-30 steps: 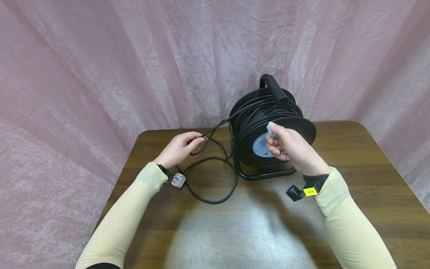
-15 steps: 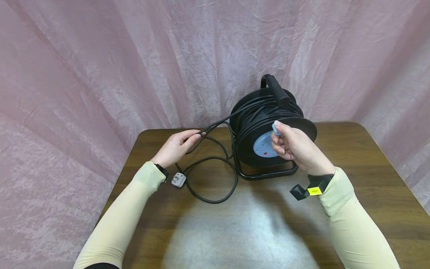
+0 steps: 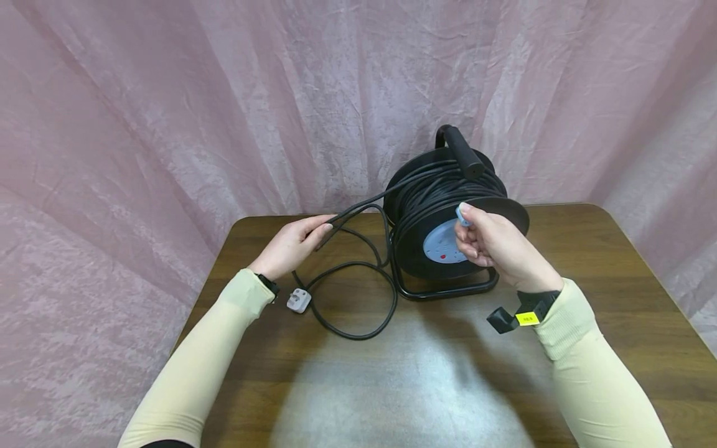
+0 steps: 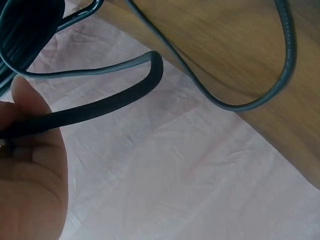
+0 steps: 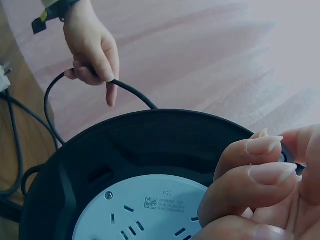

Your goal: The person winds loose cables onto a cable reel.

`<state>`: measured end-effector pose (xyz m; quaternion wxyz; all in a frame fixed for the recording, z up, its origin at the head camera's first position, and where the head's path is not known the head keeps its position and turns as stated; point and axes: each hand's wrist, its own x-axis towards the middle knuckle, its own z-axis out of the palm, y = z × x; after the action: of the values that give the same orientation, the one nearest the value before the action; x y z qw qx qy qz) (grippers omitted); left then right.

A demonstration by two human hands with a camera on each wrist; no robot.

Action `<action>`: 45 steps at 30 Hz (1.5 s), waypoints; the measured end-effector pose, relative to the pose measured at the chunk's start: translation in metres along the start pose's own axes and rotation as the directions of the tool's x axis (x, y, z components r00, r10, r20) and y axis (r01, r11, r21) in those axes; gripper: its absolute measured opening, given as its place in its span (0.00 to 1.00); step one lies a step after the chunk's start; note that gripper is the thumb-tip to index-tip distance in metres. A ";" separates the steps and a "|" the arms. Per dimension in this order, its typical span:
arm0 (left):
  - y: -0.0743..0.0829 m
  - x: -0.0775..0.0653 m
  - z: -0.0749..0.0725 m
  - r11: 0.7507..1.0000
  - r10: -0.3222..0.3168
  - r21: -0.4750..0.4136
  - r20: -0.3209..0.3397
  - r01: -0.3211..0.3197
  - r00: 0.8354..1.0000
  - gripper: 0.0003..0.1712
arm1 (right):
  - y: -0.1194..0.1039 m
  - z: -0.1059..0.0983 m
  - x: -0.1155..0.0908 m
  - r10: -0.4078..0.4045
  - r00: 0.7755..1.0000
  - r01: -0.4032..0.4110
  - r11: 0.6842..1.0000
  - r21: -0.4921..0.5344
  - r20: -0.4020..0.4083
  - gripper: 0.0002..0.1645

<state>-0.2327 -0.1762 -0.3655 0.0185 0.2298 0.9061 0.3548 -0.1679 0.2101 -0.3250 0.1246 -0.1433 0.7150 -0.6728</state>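
Observation:
On the table stands a black cable reel [image 3: 407,249], wound with black cable and bearing a pale blue socket disc [image 3: 439,239] on its near side. My right hand [image 3: 498,246] holds a light blue knob [image 3: 463,216] in front of the reel's flange, its fingers curled. To the left, my left hand [image 3: 288,246] pinches the black cable [image 3: 366,202] between thumb and fingers, a stretch running up from it to the reel. The right wrist view has the left hand [image 5: 92,47] beyond the flange. In the left wrist view the cable [image 4: 110,102] bends back beside the palm.
A loop of cable [image 3: 358,338] lies on the wooden table [image 3: 364,398], left of the reel, with a white plug [image 3: 299,300] at its end. The reel has a black carrying handle [image 3: 462,152] and a tubular stand [image 3: 448,294]. Behind hangs a pink curtain [image 3: 313,106].
My right hand has moved slightly right with the knob, uncovering more of the socket disc. My left hand has shifted a little left and up, still pinching the cable. The plug stays about where it was.

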 end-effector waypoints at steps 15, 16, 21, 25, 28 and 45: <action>-0.001 0.004 -0.001 1.000 -0.025 0.001 -0.012 0.025 1.000 0.28 | -0.004 -0.008 -0.003 -0.022 0.995 0.012 0.994 -0.110 -0.093 0.34; -0.002 0.005 -0.001 1.000 -0.025 0.005 -0.013 0.025 1.000 0.29 | -0.005 -0.008 -0.003 -0.021 0.995 0.008 0.993 -0.119 -0.102 0.34; -0.001 0.007 -0.002 1.000 -0.003 0.006 -0.024 0.004 1.000 0.30 | -0.006 -0.010 -0.005 -0.018 0.988 -0.011 0.982 -0.188 -0.152 0.34; -0.002 0.007 -0.002 1.000 0.009 -0.002 -0.043 -0.009 0.999 0.25 | -0.008 -0.014 -0.007 -0.011 0.985 -0.029 0.974 -0.226 -0.173 0.34; -0.004 0.007 -0.002 1.000 0.015 -0.013 -0.048 -0.016 0.999 0.21 | -0.008 -0.017 -0.009 -0.006 0.981 -0.040 0.971 -0.235 -0.192 0.35; -0.010 -0.004 0.006 0.999 -0.017 0.034 0.003 0.017 1.000 0.22 | 0.003 -0.028 -0.021 0.032 0.970 -0.094 0.963 -0.252 -0.241 0.37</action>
<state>-0.2319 -0.1799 -0.3769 0.0194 0.2229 0.9139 0.3386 -0.1589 0.2439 -0.3265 0.0410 -0.0551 0.8116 -0.5802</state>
